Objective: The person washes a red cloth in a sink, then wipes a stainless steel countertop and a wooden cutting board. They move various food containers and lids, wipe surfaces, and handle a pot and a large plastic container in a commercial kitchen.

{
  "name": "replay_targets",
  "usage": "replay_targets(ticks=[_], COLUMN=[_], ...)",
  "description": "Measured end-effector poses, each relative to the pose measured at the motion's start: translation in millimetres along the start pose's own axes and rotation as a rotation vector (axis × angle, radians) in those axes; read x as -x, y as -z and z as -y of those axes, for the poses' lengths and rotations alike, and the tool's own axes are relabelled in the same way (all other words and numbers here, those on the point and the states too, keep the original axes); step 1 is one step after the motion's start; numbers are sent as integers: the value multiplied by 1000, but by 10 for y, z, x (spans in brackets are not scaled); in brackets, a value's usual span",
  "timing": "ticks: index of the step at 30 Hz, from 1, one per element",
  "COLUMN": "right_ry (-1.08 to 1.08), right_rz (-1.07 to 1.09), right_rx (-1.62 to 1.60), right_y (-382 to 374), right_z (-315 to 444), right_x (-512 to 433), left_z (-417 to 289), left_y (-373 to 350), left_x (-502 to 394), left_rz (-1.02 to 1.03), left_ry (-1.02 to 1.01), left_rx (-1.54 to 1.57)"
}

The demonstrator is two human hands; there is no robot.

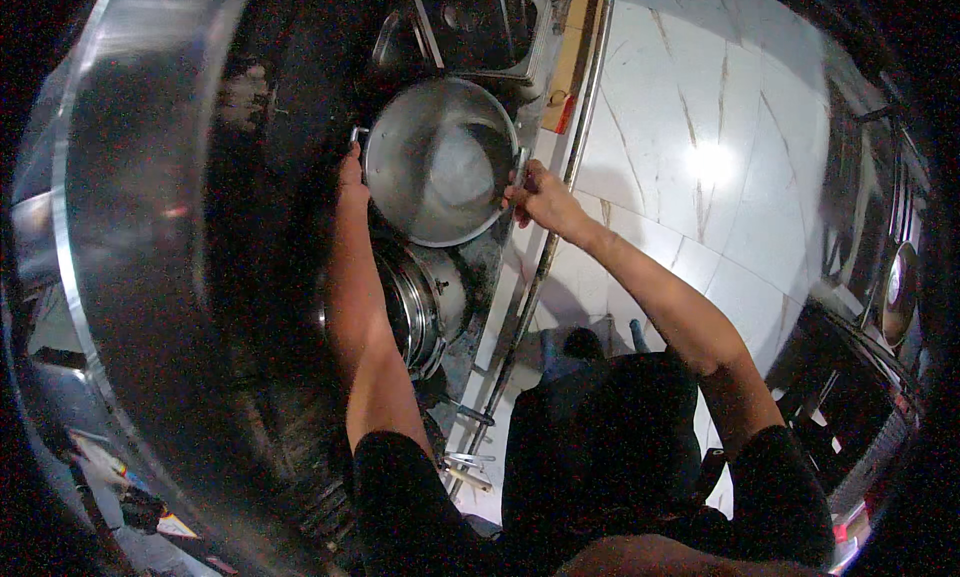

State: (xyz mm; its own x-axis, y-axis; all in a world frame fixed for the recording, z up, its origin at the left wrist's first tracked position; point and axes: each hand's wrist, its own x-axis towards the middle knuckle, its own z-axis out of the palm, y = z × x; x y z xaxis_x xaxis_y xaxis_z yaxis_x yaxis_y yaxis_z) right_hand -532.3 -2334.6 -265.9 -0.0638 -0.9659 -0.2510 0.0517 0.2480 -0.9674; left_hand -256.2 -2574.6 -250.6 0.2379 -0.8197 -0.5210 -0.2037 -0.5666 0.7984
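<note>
A wide round metal pot [442,161], open at the top, lies between my two hands. My left hand [353,173] is at the small loop handle on its left side, its fingers partly hidden in shadow. On the opposite side, my right hand [536,198] grips the other handle, with fingers against the rim. The pot's inside shows bare metal with a pale round bottom. Close below it, partly behind my left forearm, stands another metal pot [442,292] with a shiny rim.
Dark rectangular metal pans [480,22] stand beyond the pot. A metal rail [581,138] runs along the counter's edge, with tiled floor [675,127] to its right. Handled utensils [469,476] lie near the edge at lower centre. A large metal hood [135,202] curves along the left.
</note>
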Motion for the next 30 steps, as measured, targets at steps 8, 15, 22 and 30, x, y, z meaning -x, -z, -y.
replay_targets(ticks=[8, 15, 22, 30], right_ry=[-103, 11, 21, 105], right_rz=[-84, -275, -271, -117], right_rx=[148, 201, 252, 31], right_y=[587, 1399, 2399, 2646], right_z=[904, 2017, 3396, 5731], right_x=[981, 2225, 3460, 4561], left_z=[-145, -186, -803, -2044], left_y=[184, -237, -209, 762], left_x=[793, 3479, 5914, 8147], left_rz=[-106, 52, 94, 179], left_ry=[25, -114, 86, -245], left_rx=[-125, 141, 27, 285])
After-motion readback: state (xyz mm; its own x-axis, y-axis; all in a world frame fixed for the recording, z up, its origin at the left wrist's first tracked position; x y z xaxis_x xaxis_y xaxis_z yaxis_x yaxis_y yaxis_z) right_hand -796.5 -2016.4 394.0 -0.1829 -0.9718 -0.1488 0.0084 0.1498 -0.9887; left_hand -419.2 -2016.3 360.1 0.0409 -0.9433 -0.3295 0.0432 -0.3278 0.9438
